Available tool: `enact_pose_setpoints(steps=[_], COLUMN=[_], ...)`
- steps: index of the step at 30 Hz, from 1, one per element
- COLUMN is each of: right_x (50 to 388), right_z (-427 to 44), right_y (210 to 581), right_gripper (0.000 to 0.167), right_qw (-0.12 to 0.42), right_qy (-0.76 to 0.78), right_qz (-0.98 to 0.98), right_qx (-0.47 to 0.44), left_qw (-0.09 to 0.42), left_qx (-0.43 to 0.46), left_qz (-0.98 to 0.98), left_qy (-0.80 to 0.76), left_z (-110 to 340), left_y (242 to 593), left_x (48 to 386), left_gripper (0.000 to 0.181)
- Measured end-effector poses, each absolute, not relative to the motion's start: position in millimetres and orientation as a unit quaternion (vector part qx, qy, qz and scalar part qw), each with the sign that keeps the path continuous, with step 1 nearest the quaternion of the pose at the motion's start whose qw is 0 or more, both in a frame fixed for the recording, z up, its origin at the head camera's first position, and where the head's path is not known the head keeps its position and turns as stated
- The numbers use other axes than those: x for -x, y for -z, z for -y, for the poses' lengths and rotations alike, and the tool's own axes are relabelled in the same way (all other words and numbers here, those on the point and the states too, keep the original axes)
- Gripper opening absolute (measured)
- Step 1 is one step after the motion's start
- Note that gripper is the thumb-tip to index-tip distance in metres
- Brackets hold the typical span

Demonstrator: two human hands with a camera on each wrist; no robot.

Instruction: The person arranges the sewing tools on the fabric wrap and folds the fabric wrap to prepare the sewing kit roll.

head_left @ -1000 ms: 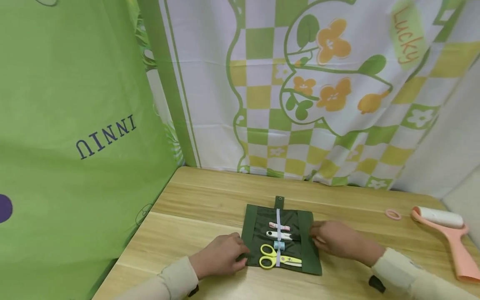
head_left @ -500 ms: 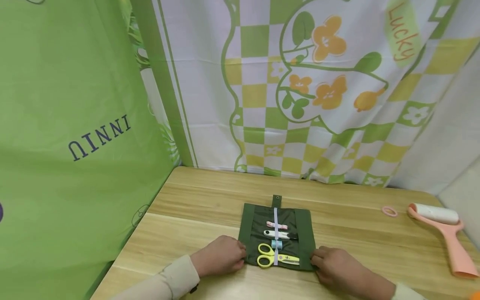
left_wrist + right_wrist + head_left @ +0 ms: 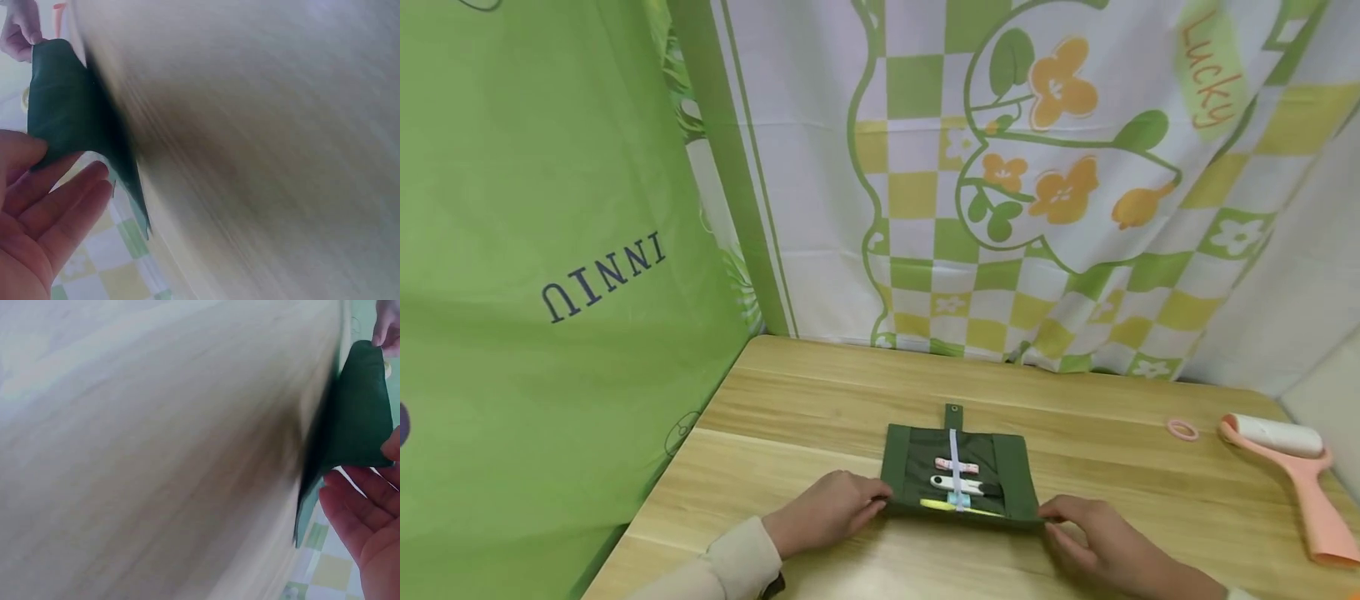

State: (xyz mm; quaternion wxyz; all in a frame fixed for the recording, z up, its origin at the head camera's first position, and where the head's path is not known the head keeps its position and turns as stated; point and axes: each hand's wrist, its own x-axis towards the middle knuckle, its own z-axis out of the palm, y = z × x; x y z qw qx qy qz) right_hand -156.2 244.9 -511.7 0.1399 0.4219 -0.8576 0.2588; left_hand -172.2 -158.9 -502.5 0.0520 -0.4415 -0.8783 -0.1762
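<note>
A dark green cloth pouch (image 3: 1019, 475) lies unfolded on the table with its near edge raised. My left hand (image 3: 831, 510) pinches the near left corner between thumb and fingers, and my right hand (image 3: 1101, 542) pinches the near right corner. Under a pale strap (image 3: 954, 454) are a pink-and-white roll (image 3: 966, 467), a white-handled tool (image 3: 962, 484), a light blue spool (image 3: 958, 500) and yellow scissors (image 3: 936, 505), seen nearly edge-on. A snap tab (image 3: 953, 416) points to the back. Both wrist views show the lifted green underside (image 3: 65, 94).
On the right of the wooden table (image 3: 820, 400) lie a pink ring (image 3: 1182, 429) and a lint roller (image 3: 1300, 467) with a pink handle. A patterned curtain (image 3: 820, 167) hangs behind the table, and a green cloth (image 3: 550, 400) hangs at the left.
The pouch's near edge has come up off the table, tilting the scissors. My right hand first slid down the right side to the near corner; both hands now grip the near corners.
</note>
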Motion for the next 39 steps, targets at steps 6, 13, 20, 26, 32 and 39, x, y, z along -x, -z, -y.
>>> enact_pose_setpoints(steps=[6,13,20,26,32,39], right_x=[162.8,171.4,177.6,185.1,186.5,185.6], right_z=[-247.3,-245.5,-246.6,-245.8,-243.0,-244.9], right_y=[505.4,504.4,510.4,524.6,527.9,524.5], right_gripper=[0.025,0.020,0.022,0.039,0.033,0.022], right_qw=[0.038,0.026,0.043,0.051,0.034,0.091], right_qy=[-0.431,-0.492,-0.408,-0.295,-0.244,-0.218], right_qz=[0.810,0.790,0.837,0.863,0.883,0.879], right_qx=[-0.397,-0.365,-0.362,-0.407,-0.399,-0.414], left_qw=[0.086,0.043,-0.027,-0.076,-0.063,-0.054], left_qx=[0.425,0.398,0.360,0.358,0.389,0.383], left_qz=[0.875,0.886,0.902,0.917,0.914,0.909], left_qy=[0.214,0.235,0.235,0.160,0.099,0.156], left_z=[157.2,157.6,155.6,152.8,147.1,149.1], left_y=[497.0,492.4,498.3,505.8,500.7,503.9], left_x=[173.8,178.7,190.0,196.7,202.3,202.3], left_gripper=[0.015,0.017,0.038,0.070,0.055,0.027])
